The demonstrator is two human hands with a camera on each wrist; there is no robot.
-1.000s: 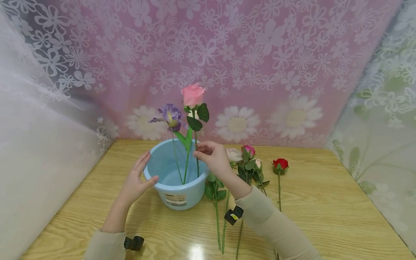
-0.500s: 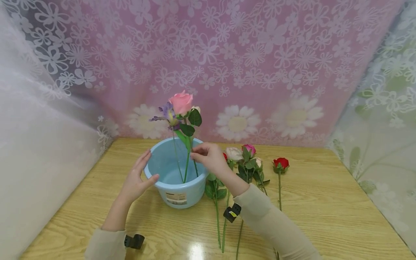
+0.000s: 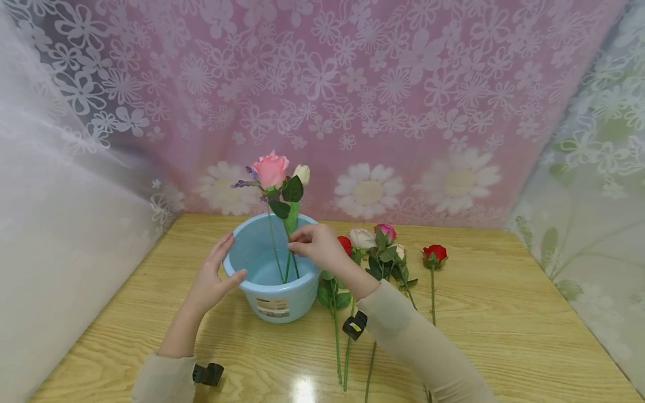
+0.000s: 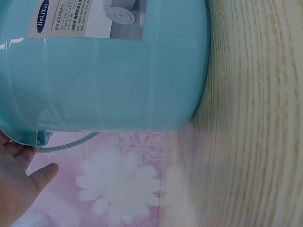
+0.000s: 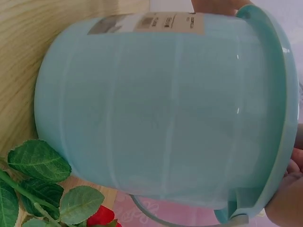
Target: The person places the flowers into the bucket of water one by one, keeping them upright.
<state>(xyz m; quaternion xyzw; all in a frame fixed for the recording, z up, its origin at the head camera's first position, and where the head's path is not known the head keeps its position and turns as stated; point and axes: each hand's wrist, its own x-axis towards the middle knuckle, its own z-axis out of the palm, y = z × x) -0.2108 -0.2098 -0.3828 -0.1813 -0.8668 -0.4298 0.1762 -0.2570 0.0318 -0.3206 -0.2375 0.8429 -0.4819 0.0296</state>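
A light blue plastic bucket (image 3: pixel 304 299) stands upright on the table. My left hand (image 3: pixel 211 282) rests against its left rim, fingers fairly straight and thumb on the front edge; the left wrist view shows that hand (image 4: pixel 19 184) by the rim near the handle. Over the bucket's right side my right hand (image 3: pixel 322 249) pinches the stem of a pink rose (image 3: pixel 270 169), whose lower end is inside the bucket. A white tulip (image 3: pixel 302 174) and a purple iris (image 3: pixel 244 183) also stand in the bucket, the iris largely hidden behind the rose.
Right of the bucket lie a white rose (image 3: pixel 363 239), a magenta rose (image 3: pixel 385 230) and other stemmed flowers. A single red rose (image 3: pixel 435 253) lies farther right on the wooden table (image 3: pixel 504 313). A pink floral curtain (image 3: pixel 322 101) hangs behind.
My right hand has moved left and slightly down with the pink rose, which now stands in front of the iris, uncovering the white tulip. My left hand has stayed put.
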